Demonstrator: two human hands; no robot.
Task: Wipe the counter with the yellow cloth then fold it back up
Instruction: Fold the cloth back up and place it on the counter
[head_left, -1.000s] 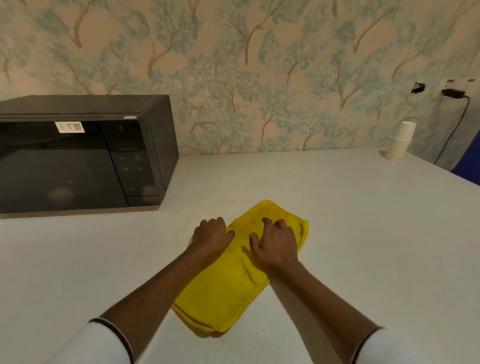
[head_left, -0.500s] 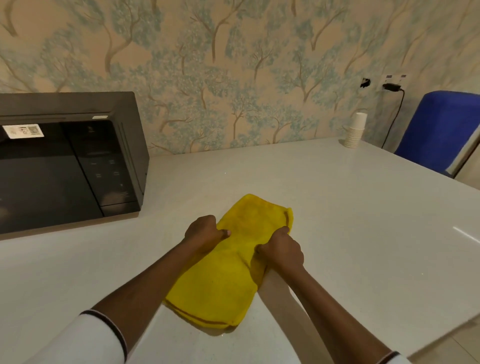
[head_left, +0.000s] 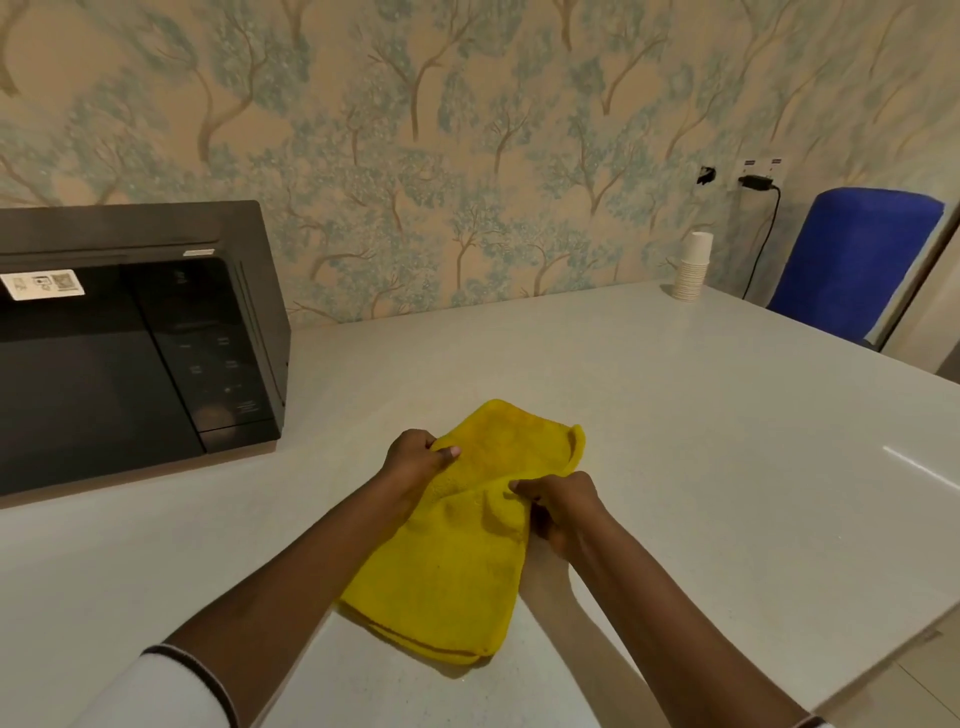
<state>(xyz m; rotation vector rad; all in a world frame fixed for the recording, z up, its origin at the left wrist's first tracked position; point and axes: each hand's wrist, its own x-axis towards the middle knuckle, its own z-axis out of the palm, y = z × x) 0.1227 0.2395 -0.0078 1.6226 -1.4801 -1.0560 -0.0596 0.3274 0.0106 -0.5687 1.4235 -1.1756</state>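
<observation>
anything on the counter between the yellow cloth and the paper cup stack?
Nothing: in the head view the pale counter is bare between the folded yellow cloth and the stack of white paper cups by the wall.

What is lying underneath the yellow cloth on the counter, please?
The yellow cloth lies on the white counter; anything beneath its folds is hidden. Left hand and right hand pinch its edges.

Head camera, looking forward and down, close over counter (head_left: 675, 415), facing wall (head_left: 467, 130)
</observation>
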